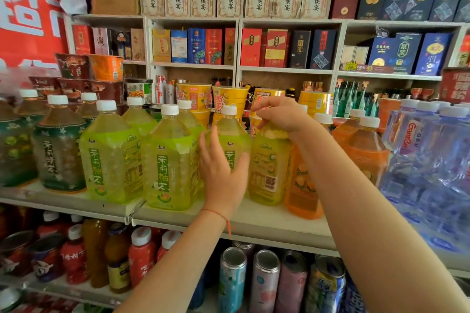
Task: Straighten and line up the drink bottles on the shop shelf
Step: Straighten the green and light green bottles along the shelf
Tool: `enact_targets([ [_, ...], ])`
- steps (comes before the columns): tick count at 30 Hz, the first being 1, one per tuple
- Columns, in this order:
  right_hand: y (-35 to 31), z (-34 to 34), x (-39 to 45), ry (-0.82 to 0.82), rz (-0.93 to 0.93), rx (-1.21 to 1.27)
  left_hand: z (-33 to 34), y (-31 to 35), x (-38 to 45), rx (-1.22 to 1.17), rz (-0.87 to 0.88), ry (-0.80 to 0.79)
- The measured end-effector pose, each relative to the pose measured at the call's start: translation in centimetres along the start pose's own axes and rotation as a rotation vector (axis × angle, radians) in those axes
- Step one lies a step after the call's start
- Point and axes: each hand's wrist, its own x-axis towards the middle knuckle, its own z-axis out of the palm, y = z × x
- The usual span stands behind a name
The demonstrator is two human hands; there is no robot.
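Observation:
Large drink bottles stand in a row on the white shelf (pixel 267 221). My left hand (pixel 221 173) lies flat, fingers spread, against the front of a light green tea bottle (pixel 230 140) in the middle. My right hand (pixel 277 114) grips the neck and cap of the yellow-green bottle (pixel 269 170) beside it, hiding the cap. That bottle's barcode side faces me. Two more light green bottles (pixel 170 168) (pixel 112 157) stand to the left, then dark green bottles (pixel 59 150). Orange bottles (pixel 366 147) stand to the right.
Shrink-wrapped water bottles (pixel 429 165) fill the shelf's right end. Yellow instant noodle cups (pixel 229 101) stand right behind the bottles. Cans (pixel 264 282) and small bottles (pixel 141 254) crowd the shelf below. Boxed goods fill the upper shelves.

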Motion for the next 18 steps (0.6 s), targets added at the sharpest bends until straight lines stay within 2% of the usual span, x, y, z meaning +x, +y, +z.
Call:
enact_targets([
  [3, 0.1, -0.1, -0.2, -0.011, -0.018, 0.006, 0.2, 0.1, 0.3, 0.012, -0.028, 0.0],
  [8, -0.4, -0.4, -1.7, -0.164, -0.105, 0.131, 0.1, 0.2, 1.1, -0.071, -0.041, 0.011],
  [12, -1.5, 0.8, -3.3, -0.012, -0.079, 0.169, -0.1, 0.4, 1.5, -0.147, -0.059, 0.004],
  [18, -3.4, 2.9, -4.8, 0.179, -0.012, 0.181, -1.1, 0.5, 1.7, -0.223, -0.067, -0.094],
])
